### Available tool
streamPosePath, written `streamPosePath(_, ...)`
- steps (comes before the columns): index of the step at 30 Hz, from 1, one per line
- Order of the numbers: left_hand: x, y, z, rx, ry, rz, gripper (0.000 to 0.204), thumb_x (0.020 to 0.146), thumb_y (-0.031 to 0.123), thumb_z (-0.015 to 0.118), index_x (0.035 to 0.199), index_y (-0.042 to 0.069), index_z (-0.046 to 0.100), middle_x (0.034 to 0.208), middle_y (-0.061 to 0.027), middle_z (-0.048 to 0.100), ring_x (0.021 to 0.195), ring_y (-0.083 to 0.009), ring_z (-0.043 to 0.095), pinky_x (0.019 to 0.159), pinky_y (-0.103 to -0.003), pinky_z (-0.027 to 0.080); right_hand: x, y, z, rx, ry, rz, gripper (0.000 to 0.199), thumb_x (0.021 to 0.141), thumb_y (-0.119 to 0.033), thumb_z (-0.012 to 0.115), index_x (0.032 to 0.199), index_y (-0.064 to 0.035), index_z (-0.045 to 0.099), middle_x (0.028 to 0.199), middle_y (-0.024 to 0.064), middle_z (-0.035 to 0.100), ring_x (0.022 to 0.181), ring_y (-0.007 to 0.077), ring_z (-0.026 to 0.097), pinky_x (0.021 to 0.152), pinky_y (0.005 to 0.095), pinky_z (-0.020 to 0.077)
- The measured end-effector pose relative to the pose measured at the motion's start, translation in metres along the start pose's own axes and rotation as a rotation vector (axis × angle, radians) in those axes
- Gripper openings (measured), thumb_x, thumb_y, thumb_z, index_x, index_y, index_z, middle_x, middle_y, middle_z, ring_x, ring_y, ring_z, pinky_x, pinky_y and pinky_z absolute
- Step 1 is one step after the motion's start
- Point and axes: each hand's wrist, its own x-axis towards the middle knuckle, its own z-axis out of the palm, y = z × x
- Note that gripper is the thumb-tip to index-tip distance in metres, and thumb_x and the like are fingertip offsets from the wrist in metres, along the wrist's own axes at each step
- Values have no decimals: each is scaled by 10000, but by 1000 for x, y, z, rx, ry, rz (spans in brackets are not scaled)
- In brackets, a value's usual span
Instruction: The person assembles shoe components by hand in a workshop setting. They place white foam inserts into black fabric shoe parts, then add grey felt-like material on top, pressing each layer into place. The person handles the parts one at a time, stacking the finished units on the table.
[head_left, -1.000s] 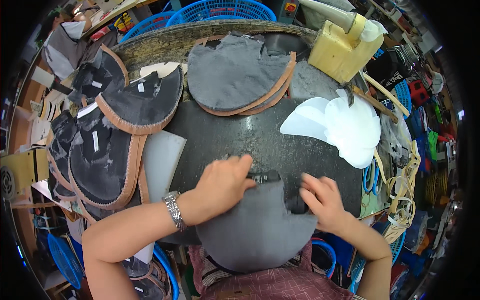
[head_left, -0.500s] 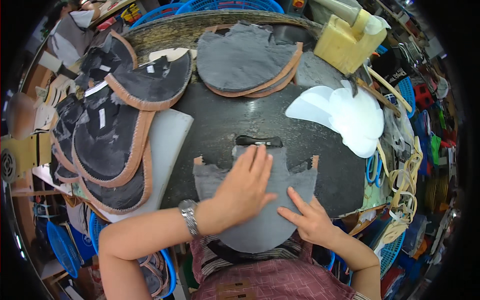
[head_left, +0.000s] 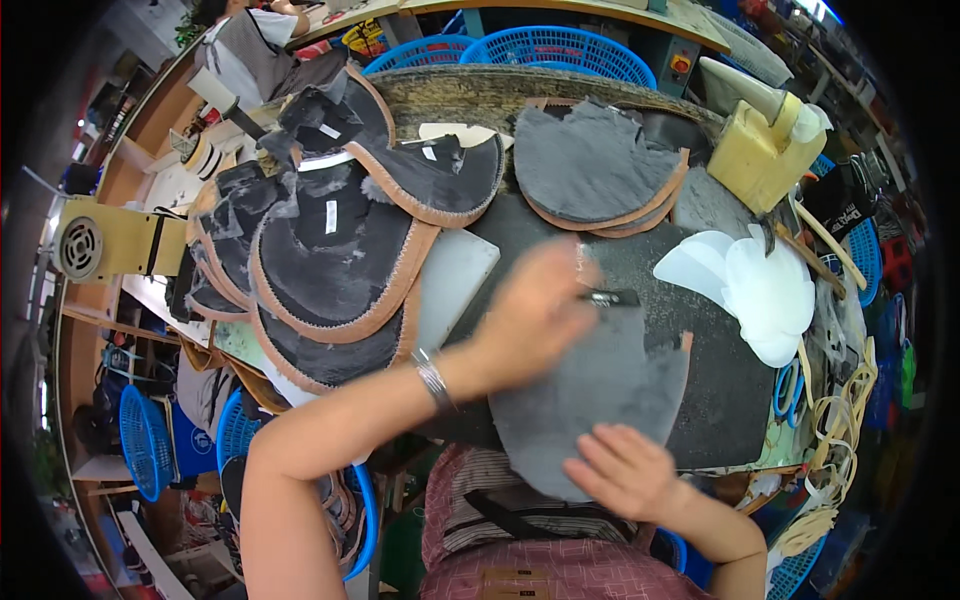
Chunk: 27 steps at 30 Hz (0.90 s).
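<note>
A rounded grey fabric panel [head_left: 590, 400] with notched upper corners and a bit of tan edging lies flat at the near side of the dark work board [head_left: 720, 420]. My left hand [head_left: 540, 315], with a metal watch band at its wrist, is over the panel's upper left part. Motion smears its fingers, so I cannot make out a hold. At the panel's top edge sits a short black strap piece [head_left: 615, 298], partly covered by that hand. My right hand [head_left: 630, 470] rests on the lower right of the panel, fingers outstretched.
Several dark panels with tan stitched edging [head_left: 340, 260] are heaped at the left. More grey panels [head_left: 590, 170] lie at the far side. At the right are white sheet pieces [head_left: 765, 290], a yellow container [head_left: 765, 155], blue-handled scissors [head_left: 788, 390] and pale strips [head_left: 840, 420].
My left hand has risen from the panel's middle toward its upper left corner. My right hand has slid lower on the panel. The whole view has shifted, placing things farther right.
</note>
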Motion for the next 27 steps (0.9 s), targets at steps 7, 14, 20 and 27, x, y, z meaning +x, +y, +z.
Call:
streamPosePath(7, 92, -151, -161, 1151, -82, -661, 475, 830, 457, 540, 1015, 21, 576, 999, -209, 622, 964, -355, 584, 804, -452, 466, 120, 142, -35, -306, 435, -80, 325, 690, -188, 705, 1003, -120, 647, 1085, 111, 609, 1023, 297, 583, 874, 454, 461)
streamPosePath(14, 101, -251, -155, 722, -674, -1026, 715, 754, 646, 572, 1043, -3, 651, 1025, -183, 650, 1027, -324, 587, 845, -365, 452, 109, 141, 15, 43, 241, 113, 518, 657, -249, 741, 1113, -90, 553, 1198, 133, 514, 1153, 296, 472, 969, 484, 358)
streamPosePath(20, 96, -173, -170, 161, 194, -736, 392, 796, 92, 639, 1150, -39, 535, 975, -97, 615, 889, -169, 575, 779, -284, 456, -37, 174, -57, -240, 301, 514, 199, 696, -96, 687, 885, -56, 640, 924, 109, 640, 875, 278, 612, 780, 369, 502)
streamPosePath(27, 101, 75, -158, -258, 213, -315, 387, 838, 139, 548, 1173, -51, 517, 1131, -100, 561, 1021, -134, 531, 921, -247, 381, -98, 246, -111, -169, -221, 777, 266, 650, -150, 714, 891, -56, 650, 916, 96, 636, 932, 282, 564, 817, 371, 450)
